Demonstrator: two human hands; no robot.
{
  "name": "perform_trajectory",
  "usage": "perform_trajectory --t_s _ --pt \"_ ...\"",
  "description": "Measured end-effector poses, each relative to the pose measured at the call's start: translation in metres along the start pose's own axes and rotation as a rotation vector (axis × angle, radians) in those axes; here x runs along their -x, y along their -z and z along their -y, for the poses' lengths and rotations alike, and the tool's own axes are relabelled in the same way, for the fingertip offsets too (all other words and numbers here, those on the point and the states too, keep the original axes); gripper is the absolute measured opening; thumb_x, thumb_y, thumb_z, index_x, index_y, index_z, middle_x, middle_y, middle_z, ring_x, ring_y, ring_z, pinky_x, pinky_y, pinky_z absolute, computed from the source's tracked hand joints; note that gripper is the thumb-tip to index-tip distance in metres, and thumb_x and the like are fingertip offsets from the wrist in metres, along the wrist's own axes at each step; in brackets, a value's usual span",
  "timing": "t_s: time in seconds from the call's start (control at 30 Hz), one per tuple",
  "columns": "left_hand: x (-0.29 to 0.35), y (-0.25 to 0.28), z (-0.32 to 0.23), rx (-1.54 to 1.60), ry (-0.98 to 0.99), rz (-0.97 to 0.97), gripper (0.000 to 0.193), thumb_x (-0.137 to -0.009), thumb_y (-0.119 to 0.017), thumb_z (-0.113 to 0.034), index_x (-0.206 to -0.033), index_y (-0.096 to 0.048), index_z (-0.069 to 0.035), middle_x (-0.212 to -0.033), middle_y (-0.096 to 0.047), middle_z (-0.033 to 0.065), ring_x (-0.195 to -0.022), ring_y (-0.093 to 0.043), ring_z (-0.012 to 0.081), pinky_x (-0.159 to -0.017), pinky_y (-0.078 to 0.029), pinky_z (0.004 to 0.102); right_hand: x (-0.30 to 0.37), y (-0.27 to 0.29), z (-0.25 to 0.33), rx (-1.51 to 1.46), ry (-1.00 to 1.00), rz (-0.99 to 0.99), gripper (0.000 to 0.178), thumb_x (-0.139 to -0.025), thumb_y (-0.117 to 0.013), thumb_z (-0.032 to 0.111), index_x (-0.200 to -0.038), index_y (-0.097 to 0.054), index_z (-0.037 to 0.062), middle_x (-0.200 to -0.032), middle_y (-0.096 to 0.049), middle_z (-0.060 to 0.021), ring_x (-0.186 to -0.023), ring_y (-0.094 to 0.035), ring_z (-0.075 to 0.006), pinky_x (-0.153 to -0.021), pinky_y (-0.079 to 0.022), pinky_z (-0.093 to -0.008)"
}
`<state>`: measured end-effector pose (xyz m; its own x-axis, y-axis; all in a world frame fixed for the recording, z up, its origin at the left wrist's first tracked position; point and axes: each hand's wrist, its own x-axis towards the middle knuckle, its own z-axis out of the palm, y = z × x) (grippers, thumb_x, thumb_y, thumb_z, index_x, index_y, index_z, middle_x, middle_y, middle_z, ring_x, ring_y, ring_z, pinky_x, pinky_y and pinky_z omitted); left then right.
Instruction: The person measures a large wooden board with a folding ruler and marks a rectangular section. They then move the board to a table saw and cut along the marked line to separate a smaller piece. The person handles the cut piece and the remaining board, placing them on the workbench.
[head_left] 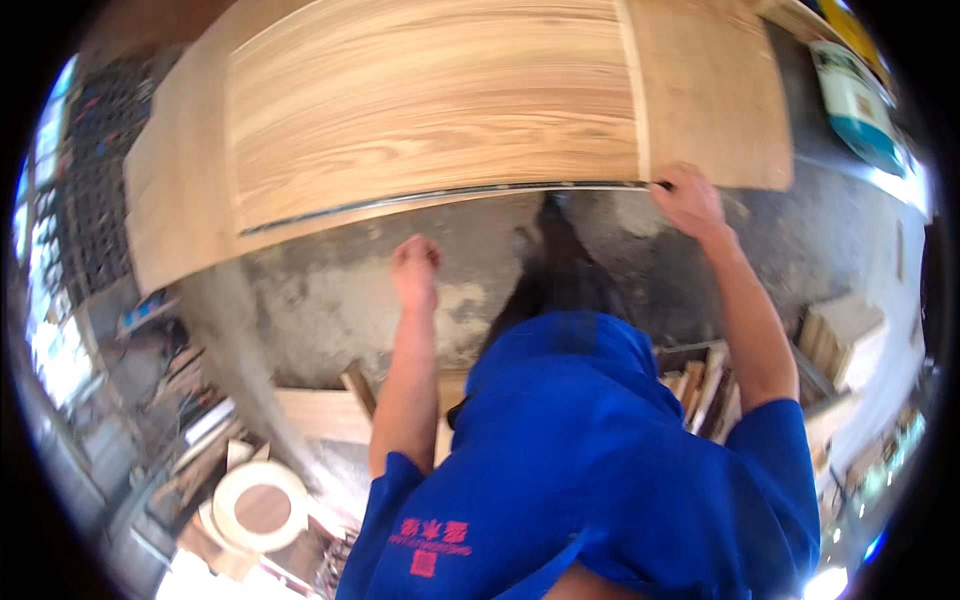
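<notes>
A wood-grained panel (430,100) lies on the wooden tabletop (715,90), reaching its near edge, where a long dark strip (480,189) runs along the panel's near side. The right hand's (690,202) fingers pinch the strip's right end; the left hand (416,268), fingers curled together, hangs apart from that edge.

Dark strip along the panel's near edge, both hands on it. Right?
Not quite: only the right hand is on the dark strip, at its right end. The left hand is apart from it, nearer the body, as the head view shows. The strip does lie along the near edge of the panel.
</notes>
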<state>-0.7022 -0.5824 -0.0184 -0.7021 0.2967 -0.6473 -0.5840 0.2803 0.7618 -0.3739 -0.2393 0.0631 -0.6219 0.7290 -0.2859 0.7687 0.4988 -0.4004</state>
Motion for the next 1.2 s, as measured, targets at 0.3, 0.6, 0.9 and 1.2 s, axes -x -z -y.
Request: perform_trajectory --t_s 0.3,0.6,0.9,1.2 --pt "-0.032 -0.016 -0.051 0.031 -0.007 -0.12 0.026 -0.104 -0.061 -0.028 -0.102 -0.059 -0.002 -0.089 -0.071 0.0085 -0.074 -0.068 0.0166 -0.063 -0.056 0.0303 0.004 -0.016 -0.008 -0.02 0.016 -0.019 0.021 -0.089 -0.071 0.024 -0.095 -0.072 0.004 -0.102 -0.067 -0.0142 -0.104 -0.062 -0.0345 -0.091 -0.05 -0.0442" --pt "-0.027 -0.023 -0.061 0.029 0.008 -0.142 0.025 -0.104 -0.061 -0.026 -0.099 -0.058 -0.002 -0.086 -0.069 0.0083 -0.071 -0.067 0.0161 -0.061 -0.055 0.029 0.006 -0.014 -0.006 -0.065 0.07 -0.038 0.019 -0.089 -0.071 0.021 -0.095 -0.072 0.0033 -0.1 -0.067 -0.0142 -0.102 -0.063 -0.0352 -0.09 -0.05 -0.0434" --pt "-0.029 -0.029 -0.059 0.04 0.006 -0.154 0.024 -0.103 -0.062 -0.025 -0.097 -0.057 -0.003 -0.084 -0.069 0.0081 -0.071 -0.067 0.0164 -0.06 -0.054 0.0298 0.002 -0.015 -0.011 -0.069 0.112 -0.044 0.019 -0.089 -0.072 0.021 -0.095 -0.072 0.0027 -0.096 -0.065 -0.0148 -0.099 -0.062 -0.0352 -0.087 -0.05 -0.0439" --pt "-0.032 -0.03 -0.057 0.035 -0.005 -0.158 0.021 -0.104 -0.061 -0.023 -0.096 -0.059 -0.003 -0.083 -0.069 0.0076 -0.07 -0.067 0.0161 -0.06 -0.054 0.029 0.001 -0.015 -0.011 -0.109 0.116 -0.039 0.018 -0.088 -0.073 0.019 -0.093 -0.07 0.0022 -0.094 -0.064 -0.014 -0.097 -0.062 -0.0344 -0.086 -0.05 -0.0433"
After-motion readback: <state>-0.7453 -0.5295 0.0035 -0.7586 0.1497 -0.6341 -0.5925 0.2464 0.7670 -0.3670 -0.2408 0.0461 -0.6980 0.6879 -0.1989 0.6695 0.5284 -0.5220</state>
